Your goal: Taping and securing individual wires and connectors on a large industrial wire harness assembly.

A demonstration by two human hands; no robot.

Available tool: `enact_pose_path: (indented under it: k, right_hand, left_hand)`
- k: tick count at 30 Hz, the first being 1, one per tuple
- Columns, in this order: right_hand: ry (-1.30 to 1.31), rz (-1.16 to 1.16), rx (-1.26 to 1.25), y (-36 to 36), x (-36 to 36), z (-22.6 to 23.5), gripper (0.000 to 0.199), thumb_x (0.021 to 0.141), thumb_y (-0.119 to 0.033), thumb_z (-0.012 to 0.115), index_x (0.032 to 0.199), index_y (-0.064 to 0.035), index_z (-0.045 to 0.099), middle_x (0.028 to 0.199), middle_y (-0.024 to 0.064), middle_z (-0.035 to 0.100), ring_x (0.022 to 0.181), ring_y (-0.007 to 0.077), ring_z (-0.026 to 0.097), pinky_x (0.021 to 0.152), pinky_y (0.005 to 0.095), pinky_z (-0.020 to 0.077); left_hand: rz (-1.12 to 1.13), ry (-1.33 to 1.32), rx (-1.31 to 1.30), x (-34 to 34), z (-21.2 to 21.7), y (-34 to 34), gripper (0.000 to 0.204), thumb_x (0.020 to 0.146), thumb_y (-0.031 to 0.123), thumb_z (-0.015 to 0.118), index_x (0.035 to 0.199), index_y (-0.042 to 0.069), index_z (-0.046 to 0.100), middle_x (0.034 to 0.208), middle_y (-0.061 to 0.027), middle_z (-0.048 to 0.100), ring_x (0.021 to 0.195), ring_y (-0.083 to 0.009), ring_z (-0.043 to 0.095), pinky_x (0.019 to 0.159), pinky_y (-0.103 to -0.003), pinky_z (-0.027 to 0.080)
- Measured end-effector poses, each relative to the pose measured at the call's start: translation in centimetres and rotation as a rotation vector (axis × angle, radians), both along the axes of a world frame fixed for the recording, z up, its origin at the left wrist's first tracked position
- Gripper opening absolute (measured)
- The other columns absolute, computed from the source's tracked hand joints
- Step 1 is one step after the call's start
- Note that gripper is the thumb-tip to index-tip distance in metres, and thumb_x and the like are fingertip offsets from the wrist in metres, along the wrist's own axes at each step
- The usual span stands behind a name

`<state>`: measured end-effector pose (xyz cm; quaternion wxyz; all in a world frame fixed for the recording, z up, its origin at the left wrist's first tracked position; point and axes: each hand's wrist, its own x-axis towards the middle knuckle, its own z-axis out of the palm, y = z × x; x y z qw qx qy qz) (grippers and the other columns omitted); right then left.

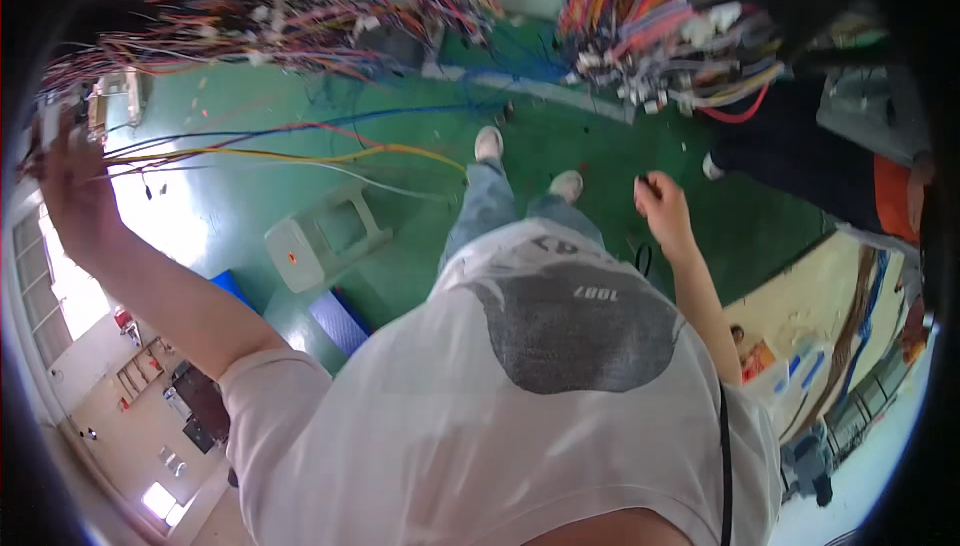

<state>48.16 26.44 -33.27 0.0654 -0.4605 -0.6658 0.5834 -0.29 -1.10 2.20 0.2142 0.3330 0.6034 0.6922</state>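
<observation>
My left hand is raised at the far left, smeared by motion, with its fingers bent around a bunch of loose wires. Yellow, blue, red and white strands stretch from it across the floor toward my legs. My right hand hangs to the right of my legs, fingers curled closed. A small dark thing shows at its fingertips, too small to name. Ahead of me hangs a dense mass of coloured wires with white connectors, and a second hanging bundle sits to its right.
A pale plastic stool stands on the green floor at the left, with a blue mat near it. Another person in dark trousers is close on the right. A pale metal bar runs below the hanging wires.
</observation>
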Motion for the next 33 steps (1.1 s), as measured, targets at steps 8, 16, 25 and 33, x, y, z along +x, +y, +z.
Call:
enact_pose_path:
  k: [8, 16, 25, 33]
  right_hand:
    - [0.185, 0.28, 0.021, -2.3, -8.8, -0.4, 0.019, 0.078, -0.018, 0.055, 0.081, 0.0006, 0.053, 0.063, 0.0065, 0.057, 0.057, 0.0126, 0.055, 0.054, 0.0273, 0.0419]
    - [0.464, 0.413, -0.339, -3.1, -17.5, 8.0, 0.012, 0.081, -0.005, 0.051, 0.091, 0.002, 0.051, 0.072, 0.0025, 0.052, 0.064, 0.0077, 0.049, 0.058, 0.0203, 0.0394]
    - [0.824, 0.213, -0.053, -1.7, -20.9, 18.6, 0.015, 0.079, -0.002, 0.054, 0.093, -0.0003, 0.05, 0.079, 0.0, 0.052, 0.072, 0.0068, 0.049, 0.067, 0.02, 0.0402]
    - [0.751, 0.272, -0.009, -3.9, -19.3, 18.2, 0.015, 0.08, -0.003, 0.053, 0.094, 0.001, 0.05, 0.079, 0.0027, 0.053, 0.072, 0.0077, 0.051, 0.065, 0.0214, 0.0421]
  left_hand:
    - [-0.03, -0.068, -0.175, 6.2, -11.1, 8.7, 0.026, 0.087, 0.026, 0.046, 0.094, 0.001, 0.051, 0.083, -0.0122, 0.06, 0.072, -0.0189, 0.057, 0.066, -0.031, 0.044]
    - [-0.172, -0.265, -0.039, 5.5, -11.8, 7.8, 0.02, 0.087, 0.019, 0.044, 0.085, 0.001, 0.053, 0.085, -0.0129, 0.059, 0.086, -0.0229, 0.056, 0.078, -0.034, 0.042]
    - [0.47, 0.396, -0.247, 4.3, -11.3, 7.3, 0.031, 0.078, 0.014, 0.058, 0.103, -0.001, 0.047, 0.089, -0.0086, 0.055, 0.084, -0.0197, 0.054, 0.073, -0.029, 0.043]
    - [0.495, 1.006, 0.076, 11.0, -4.7, 23.5, 0.031, 0.074, 0.019, 0.062, 0.095, -0.001, 0.05, 0.082, -0.0126, 0.055, 0.078, -0.0247, 0.052, 0.07, -0.031, 0.041]
